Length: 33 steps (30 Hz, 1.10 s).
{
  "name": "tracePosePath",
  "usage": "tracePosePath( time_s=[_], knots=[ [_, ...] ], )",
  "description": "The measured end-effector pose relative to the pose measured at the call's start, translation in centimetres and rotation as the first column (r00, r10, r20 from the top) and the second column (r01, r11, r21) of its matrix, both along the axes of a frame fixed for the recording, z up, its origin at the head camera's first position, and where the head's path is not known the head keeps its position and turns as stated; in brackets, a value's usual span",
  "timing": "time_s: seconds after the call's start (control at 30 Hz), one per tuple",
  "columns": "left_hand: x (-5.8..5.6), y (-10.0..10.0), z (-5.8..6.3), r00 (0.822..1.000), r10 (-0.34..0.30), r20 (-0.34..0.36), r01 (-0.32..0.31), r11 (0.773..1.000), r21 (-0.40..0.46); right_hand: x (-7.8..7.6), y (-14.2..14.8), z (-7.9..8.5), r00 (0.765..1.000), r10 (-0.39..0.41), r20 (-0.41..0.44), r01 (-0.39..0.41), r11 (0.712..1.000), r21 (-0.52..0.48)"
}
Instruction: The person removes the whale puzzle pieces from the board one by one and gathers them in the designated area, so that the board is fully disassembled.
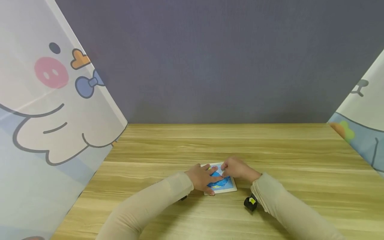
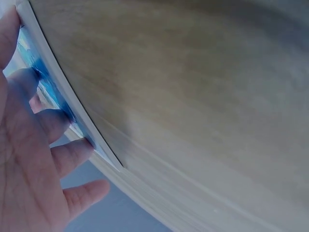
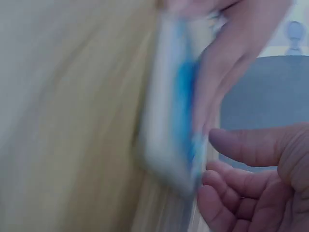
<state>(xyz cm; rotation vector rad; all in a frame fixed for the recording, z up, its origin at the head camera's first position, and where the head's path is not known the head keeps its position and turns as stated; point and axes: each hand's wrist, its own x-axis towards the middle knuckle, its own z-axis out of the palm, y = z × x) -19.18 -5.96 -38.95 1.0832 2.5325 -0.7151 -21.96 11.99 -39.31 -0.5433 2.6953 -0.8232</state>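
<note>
A small, nearly square picture board [image 1: 230, 185] with a pale raised rim and a blue picture lies flat on the wooden table. My left hand [image 1: 201, 178] rests over its left half, fingers spread across the picture. In the left wrist view, that hand's fingertips lie along the picture beside the pale rim [image 2: 65, 84]. At the board's upper right my right hand [image 1: 237, 168] reaches in with its fingertips at the picture. Seen from the right wrist, this hand [image 3: 263, 179] has its thumb extended toward the board and its other fingers curled, with nothing visible between them.
Wood-grain tabletop [image 1: 150, 143] surrounds the board and ends at a grey upright panel [image 1: 210, 66] behind. Cartoon-printed panels stand at the left [image 1: 45, 116] and right [image 1: 366, 110]. A black wrist device [image 1: 250, 202] with a yellow-green mark hangs under the right sleeve.
</note>
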Motion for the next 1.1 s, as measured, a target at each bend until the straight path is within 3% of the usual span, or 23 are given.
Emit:
tracePosePath(
  time_s=[0.33, 0.5, 0.63, 0.77, 1.1],
  knots=[
    [0.3, -0.2, 0.1, 1.000, 0.006, 0.015, -0.006, 1.000, 0.023, -0.4, 1.2, -0.5, 0.996, 0.079, -0.032, -0.081, 0.995, -0.057],
    [0.2, -0.1, 0.0, 1.000, 0.005, 0.023, -0.006, 1.000, 0.031, -0.1, 0.7, -0.6, 0.997, 0.019, -0.073, -0.014, 0.997, 0.069],
    [0.2, -0.1, 0.0, 1.000, 0.011, 0.021, -0.011, 0.999, 0.030, 0.2, 0.0, -0.4, 0.993, 0.022, -0.119, 0.003, 0.979, 0.204],
    [0.2, 0.0, 0.1, 1.000, 0.009, 0.007, -0.009, 1.000, 0.026, 0.4, -0.3, -0.2, 0.990, 0.034, -0.134, 0.004, 0.962, 0.274],
    [0.1, 0.0, 0.2, 1.000, 0.018, -0.009, -0.018, 1.000, -0.012, -0.6, -0.2, -0.1, 0.998, -0.006, -0.063, 0.015, 0.989, 0.149]
  ],
)
